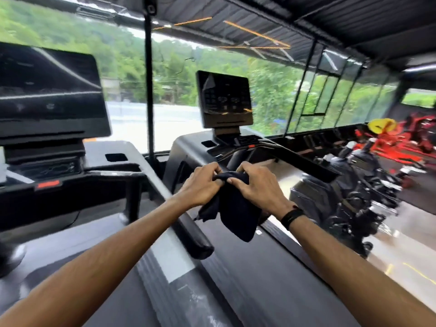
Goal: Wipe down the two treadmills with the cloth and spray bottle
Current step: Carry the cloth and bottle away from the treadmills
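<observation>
At centre frame I have my left hand [203,184] and right hand [258,186] fingers grasping the dark navy cloth [236,208], probably refolding it before wiping the black treadmill console [224,100] ahead.

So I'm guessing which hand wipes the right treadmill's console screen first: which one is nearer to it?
Right, narrowly. The right hand grips the dark cloth almost straight below the console screen; the left hand holds the cloth's other side, further left.

Glass wall [271,102] (greenery outside), dark roof [330,17]
</observation>
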